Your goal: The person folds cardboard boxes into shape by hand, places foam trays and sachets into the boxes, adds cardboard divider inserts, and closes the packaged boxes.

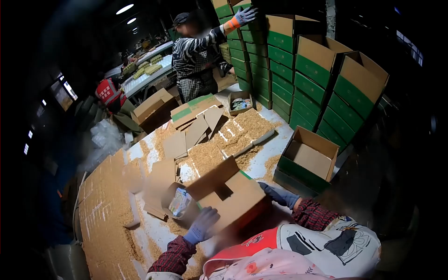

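Observation:
An open cardboard box point(240, 198) with a green band stands tilted in front of me, its flaps up. My left hand point(204, 225), in a pale grey glove, is at the box's near left edge, its fingers stretched out and slightly blurred. My right hand point(280, 195), in a darker-looking glove, grips the box's right side; its fingertips are partly hidden by the cardboard. Just left of the box is a small carton point(179, 203) holding printed packets or cards.
Sawdust-like filling point(203, 156) and flat cardboard pieces point(198, 130) cover much of the white table. An open green box point(308, 156) stands at right, before tall stacks of boxes point(315, 77). A co-worker point(193, 58) reaches toward the stacks; a person in a red vest point(108, 91) is farther back.

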{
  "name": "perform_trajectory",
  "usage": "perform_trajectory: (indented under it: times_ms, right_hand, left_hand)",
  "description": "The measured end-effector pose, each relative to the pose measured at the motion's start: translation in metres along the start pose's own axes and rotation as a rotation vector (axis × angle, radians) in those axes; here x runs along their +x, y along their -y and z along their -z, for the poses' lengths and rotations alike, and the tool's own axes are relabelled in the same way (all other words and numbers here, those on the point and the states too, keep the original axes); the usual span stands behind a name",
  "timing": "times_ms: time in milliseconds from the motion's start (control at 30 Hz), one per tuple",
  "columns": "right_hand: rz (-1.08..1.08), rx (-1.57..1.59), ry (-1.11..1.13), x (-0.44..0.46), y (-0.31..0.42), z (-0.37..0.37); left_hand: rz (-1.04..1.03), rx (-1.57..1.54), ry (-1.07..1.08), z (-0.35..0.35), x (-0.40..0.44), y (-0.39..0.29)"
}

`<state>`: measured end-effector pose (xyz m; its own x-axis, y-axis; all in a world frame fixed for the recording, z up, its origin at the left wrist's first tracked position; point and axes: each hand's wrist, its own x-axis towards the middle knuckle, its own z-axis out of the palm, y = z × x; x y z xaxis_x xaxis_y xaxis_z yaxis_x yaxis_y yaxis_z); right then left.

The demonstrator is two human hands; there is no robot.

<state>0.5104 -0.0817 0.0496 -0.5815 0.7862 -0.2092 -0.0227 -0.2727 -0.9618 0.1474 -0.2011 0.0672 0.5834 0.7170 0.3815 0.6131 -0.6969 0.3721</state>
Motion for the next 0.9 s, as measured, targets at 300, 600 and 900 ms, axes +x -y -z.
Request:
perform_trajectory:
  times_ms: [300, 600, 900]
  right_hand:
    - [-0.430, -1.090, -0.248, 0.015, 0.025, -0.005]
    - [-0.165, -1.104, -0.468, -0.008, -0.042, 0.009]
    - [-0.058, -1.176, -0.542, -0.001, -0.078, 0.029]
  left_hand:
    - [1.301, -1.242, -0.478, -0.209, -0.036, 0.120]
    - [1.630, -1.637, -0.925, -0.151, 0.123, 0.179]
    - [1.426, -1.259, -0.669, -0.199, 0.103, 0.236]
